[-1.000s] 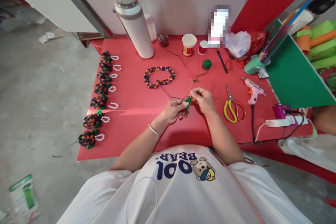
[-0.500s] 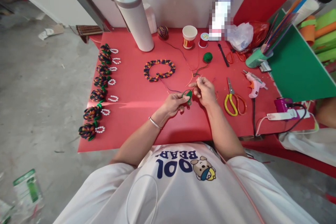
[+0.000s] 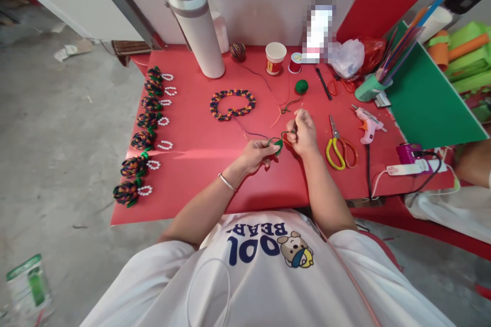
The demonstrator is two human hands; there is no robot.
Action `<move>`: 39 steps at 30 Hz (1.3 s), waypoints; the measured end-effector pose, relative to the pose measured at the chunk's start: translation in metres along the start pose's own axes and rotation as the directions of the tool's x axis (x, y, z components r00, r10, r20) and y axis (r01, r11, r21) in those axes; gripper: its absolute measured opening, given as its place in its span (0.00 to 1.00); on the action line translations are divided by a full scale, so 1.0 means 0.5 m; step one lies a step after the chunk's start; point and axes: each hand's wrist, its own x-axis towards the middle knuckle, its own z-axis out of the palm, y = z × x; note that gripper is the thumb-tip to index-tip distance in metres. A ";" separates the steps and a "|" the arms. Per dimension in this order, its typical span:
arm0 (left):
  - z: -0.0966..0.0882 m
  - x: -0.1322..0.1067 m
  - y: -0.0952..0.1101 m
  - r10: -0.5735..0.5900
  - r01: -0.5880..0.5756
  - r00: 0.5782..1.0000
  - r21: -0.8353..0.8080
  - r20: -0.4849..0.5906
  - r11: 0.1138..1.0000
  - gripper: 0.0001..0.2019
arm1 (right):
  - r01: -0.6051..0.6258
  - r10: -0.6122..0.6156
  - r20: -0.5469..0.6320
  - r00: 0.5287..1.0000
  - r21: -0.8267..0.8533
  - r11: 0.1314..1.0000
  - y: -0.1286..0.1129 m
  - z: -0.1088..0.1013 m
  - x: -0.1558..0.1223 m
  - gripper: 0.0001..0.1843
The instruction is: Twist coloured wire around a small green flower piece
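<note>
Pinched in my left hand (image 3: 255, 155) is a small green piece of yarn work (image 3: 279, 146), partly covered by the fingers. My right hand (image 3: 305, 134), just to its right, is closed on a strand of green yarn (image 3: 284, 134) running up from the piece. A thin pale tip shows above the right fingers; what tool it belongs to I cannot make out. Beyond my hands lies a green yarn ball (image 3: 301, 87). A braided multicoloured strip (image 3: 232, 93) forms a loop on the red table, its yarn tail leading toward my left hand.
Several yarn flowers with bead loops (image 3: 142, 140) line the left edge. Scissors (image 3: 335, 144), a pink glue gun (image 3: 371, 125) and a power strip (image 3: 406, 168) lie right. A white flask (image 3: 203, 41), paper cup (image 3: 275, 59) and thread spool (image 3: 295, 63) stand behind. Another person's arm (image 3: 473, 163) shows at right.
My right hand has moved slightly right and turned, drawing a green strand out from the piece. My left hand keeps its hold in nearly the same place.
</note>
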 end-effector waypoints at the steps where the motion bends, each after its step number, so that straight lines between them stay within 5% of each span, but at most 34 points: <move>1: 0.001 0.000 0.002 0.001 -0.001 1.000 -0.001 0.003 1.000 0.25 | 0.004 -0.003 0.016 1.000 -0.009 1.000 -0.001 0.003 -0.003 0.29; 6: 0.000 0.001 0.007 0.001 -0.001 1.000 -0.020 -0.010 1.000 0.25 | -0.021 0.024 0.135 0.991 -0.025 0.999 -0.010 0.004 -0.008 0.30; 14: -0.007 0.005 0.011 0.020 -0.020 0.999 0.023 -0.030 1.000 0.25 | 0.003 0.006 0.105 0.995 -0.082 0.997 -0.007 0.003 -0.007 0.28; 19: -0.013 -0.002 0.022 0.082 -0.042 0.988 0.283 -0.129 0.958 0.21 | -0.024 0.029 0.099 0.995 -0.048 0.999 -0.001 0.008 -0.009 0.28; 21: -0.015 -0.004 0.027 0.235 -0.117 0.948 0.451 -0.215 0.885 0.17 | -0.037 0.043 0.089 0.995 -0.064 0.997 0.004 0.012 -0.010 0.28; 25: -0.015 0.000 0.028 0.563 -0.289 0.781 0.643 -0.270 0.709 0.11 | -0.028 0.037 0.115 0.993 -0.082 0.996 0.018 0.019 -0.011 0.29; 33: -0.017 0.021 0.013 0.546 -0.381 0.809 0.513 -0.217 0.769 0.06 | -0.030 0.060 0.205 0.977 -0.150 0.988 0.039 0.021 -0.018 0.26; 39: -0.023 0.023 0.008 0.587 -0.383 0.752 0.525 -0.300 0.760 0.08 | 0.067 -0.004 0.211 0.977 -0.290 0.955 0.041 0.012 -0.016 0.29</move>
